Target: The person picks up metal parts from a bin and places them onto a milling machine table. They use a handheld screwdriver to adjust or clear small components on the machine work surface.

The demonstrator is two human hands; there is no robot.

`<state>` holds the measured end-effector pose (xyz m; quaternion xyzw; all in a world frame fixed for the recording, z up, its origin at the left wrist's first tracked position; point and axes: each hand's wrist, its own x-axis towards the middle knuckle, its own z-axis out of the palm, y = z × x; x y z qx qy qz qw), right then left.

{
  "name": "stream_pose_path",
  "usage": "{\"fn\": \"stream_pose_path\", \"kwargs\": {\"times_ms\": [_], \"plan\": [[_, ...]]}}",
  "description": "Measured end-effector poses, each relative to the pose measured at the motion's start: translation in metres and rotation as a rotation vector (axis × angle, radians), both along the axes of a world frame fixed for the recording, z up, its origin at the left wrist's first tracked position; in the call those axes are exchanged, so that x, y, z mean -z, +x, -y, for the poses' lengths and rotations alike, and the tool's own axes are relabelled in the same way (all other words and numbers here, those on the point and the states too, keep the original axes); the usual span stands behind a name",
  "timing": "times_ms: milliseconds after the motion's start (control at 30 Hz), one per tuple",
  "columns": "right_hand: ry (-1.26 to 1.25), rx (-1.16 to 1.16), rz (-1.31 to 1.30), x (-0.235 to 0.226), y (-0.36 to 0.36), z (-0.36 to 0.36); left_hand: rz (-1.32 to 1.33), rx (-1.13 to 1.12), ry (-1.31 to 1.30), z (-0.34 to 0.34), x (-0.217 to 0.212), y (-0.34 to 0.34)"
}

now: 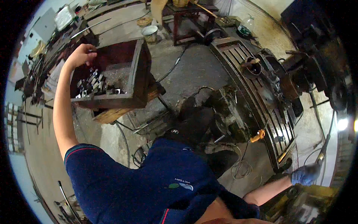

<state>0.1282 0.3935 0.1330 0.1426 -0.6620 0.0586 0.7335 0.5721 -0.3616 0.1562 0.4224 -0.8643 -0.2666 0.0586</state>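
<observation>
My bare left hand (81, 56) hangs over the far left side of a dark metal box (138, 69), its fingers bent and apart. I make out nothing held in it. Below it, several small shiny metal pieces (96, 81) lie heaped in the box. Far to the right, my right hand (305, 174) wears a blue-grey glove and is closed around the end of a lever-like handle (321, 156). Its fingertips are partly hidden in shadow. Beside that arm stands a machine with a long slotted table (257, 93).
The box rests on a wooden support (113, 115). A yellow-orange fitting (257, 136) sits at the slotted table's near edge. A bucket (150, 33), a dark red table (188, 10) and a clear plastic bottle (246, 26) stand farther back. Cables (241, 170) lie on the floor.
</observation>
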Motion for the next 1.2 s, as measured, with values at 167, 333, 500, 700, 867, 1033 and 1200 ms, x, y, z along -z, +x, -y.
{"fn": "stream_pose_path", "kwargs": {"times_ms": [167,333,500,700,867,1033,1200], "plan": [[0.049,-0.018,0.029,-0.012,-0.006,-0.017,0.117,-0.127,0.035,0.026,0.059,0.042],[0.145,0.036,0.040,-0.037,0.019,0.017,0.370,-0.164,-0.305,0.022,0.064,0.041],[0.061,-0.321,0.087,-0.038,0.007,-0.006,0.685,-0.160,-0.505,0.016,0.067,0.039],[0.132,-0.058,0.022,-0.060,0.008,-0.009,0.978,0.010,-0.596,0.014,0.081,0.050],[0.165,0.139,0.019,-0.082,0.015,0.007,0.981,-0.065,-0.568,0.018,0.091,0.059],[-0.136,-0.752,0.351,-0.107,-0.010,-0.029,0.687,-0.145,-0.590,0.048,0.091,0.045],[-0.157,-0.563,0.256,-0.179,-0.044,-0.062,-0.070,0.019,-0.298,0.089,0.020,-0.014]]}}
